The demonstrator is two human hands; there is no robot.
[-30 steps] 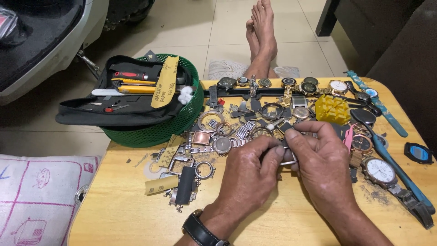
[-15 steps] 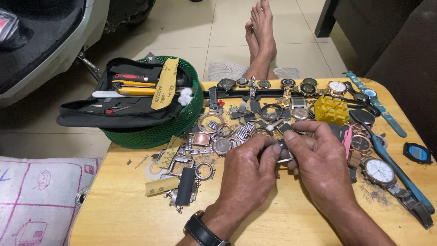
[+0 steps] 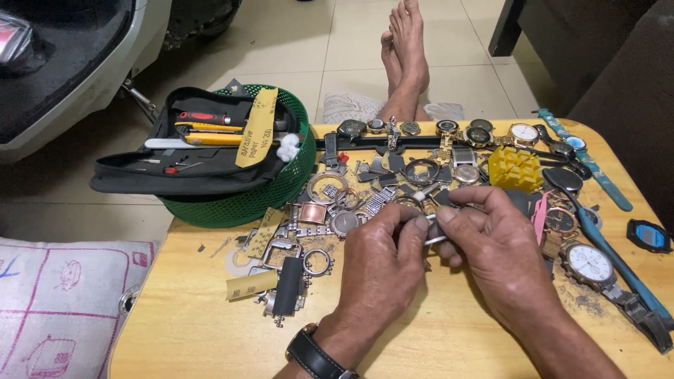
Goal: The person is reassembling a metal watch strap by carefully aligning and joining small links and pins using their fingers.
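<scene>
My left hand point(image 3: 382, 270) and my right hand point(image 3: 500, 254) meet over the middle of a low wooden table point(image 3: 196, 323). Between their fingertips both pinch a small silver metal watch part point(image 3: 434, 231); most of it is hidden by the fingers. A dark strap watch sits on my left wrist point(image 3: 314, 354). Just beyond the hands lies a heap of watch cases, rings and metal bracelets point(image 3: 365, 193).
A green basket point(image 3: 242, 200) at the table's left rear holds a black tool pouch point(image 3: 189, 165) with screwdrivers. A yellow plastic block point(image 3: 516, 168) and several wristwatches point(image 3: 590, 263) lie at the right. A person's bare feet point(image 3: 404, 49) rest on the tiled floor beyond. A printed cushion point(image 3: 63, 309) sits at left.
Both hands stay together on the small metal part, with only slight finger shifts. Nothing else on the table has moved.
</scene>
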